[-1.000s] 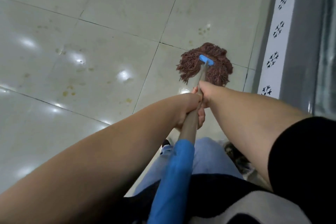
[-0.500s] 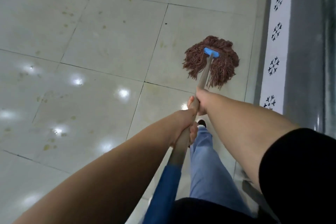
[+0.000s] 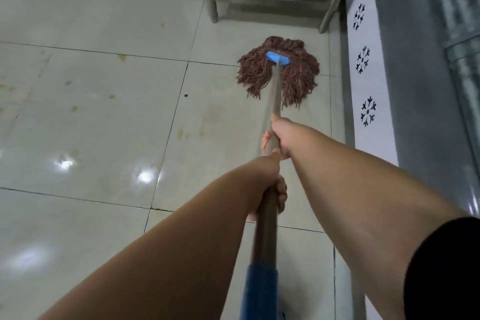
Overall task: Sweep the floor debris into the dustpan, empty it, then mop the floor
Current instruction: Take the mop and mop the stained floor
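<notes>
The right hand (image 3: 281,138) is wrapped around the mop handle (image 3: 274,101) at the farther grip, fingers curled under the metal shaft so their tips show on its left side. Just nearer along the same shaft, the left hand (image 3: 267,184) grips the handle too, its fingers curling round to the right side; the two hands sit close together, almost touching. Nearer still, the shaft passes into a blue sleeve section (image 3: 259,291) at the bottom of the view. Both forearms are bare, and a black sleeve (image 3: 446,267) covers the right upper arm. Beyond the hands the handle runs away to a blue clamp (image 3: 277,57) that holds the mop head (image 3: 298,78), a spread of reddish-brown strings lying flat on the floor (image 3: 104,125). The floor is pale glossy tile with dark grout lines, yellowish stains to the left of the mop and a small dark speck (image 3: 186,95) near it. Just beyond the mop head stand the legs of a metal frame (image 3: 213,8), and to its right runs a white wall strip with dark snowflake-like motifs (image 3: 368,112).
</notes>
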A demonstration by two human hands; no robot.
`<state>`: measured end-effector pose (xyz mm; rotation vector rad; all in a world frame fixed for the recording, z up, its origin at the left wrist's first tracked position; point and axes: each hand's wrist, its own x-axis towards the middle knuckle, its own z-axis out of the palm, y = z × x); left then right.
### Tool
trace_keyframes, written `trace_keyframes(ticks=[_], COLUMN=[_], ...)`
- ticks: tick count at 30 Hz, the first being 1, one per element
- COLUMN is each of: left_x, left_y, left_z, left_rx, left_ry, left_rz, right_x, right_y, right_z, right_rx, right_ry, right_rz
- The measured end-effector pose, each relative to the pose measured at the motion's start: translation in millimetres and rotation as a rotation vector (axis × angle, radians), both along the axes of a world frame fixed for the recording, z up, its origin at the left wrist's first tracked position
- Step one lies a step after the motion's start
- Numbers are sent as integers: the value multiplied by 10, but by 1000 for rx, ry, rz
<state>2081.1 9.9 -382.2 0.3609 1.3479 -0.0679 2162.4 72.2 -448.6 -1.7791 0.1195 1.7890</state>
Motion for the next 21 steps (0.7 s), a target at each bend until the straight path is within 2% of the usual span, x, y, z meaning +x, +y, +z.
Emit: trace_keyframes(ticks=[4, 10, 16, 21], left_x=[-10, -507, -1423, -2333], left_y=[157, -400, -1500, -2761], left_z=[-277, -343, 85, 372], left_rx=[30, -10, -57, -55], left_ry=[13, 85, 100, 139], left_rz=[-39, -53, -34, -64], right_x=[-70, -465, -1320, -2242], right_y=[122, -351, -1450, -2708], right_z=[-143, -367, -170, 83], right_rx=[54, -43, -140, -194], right_ry=[26, -6, -1, 9], right_rz=[-101, 9, 81, 79])
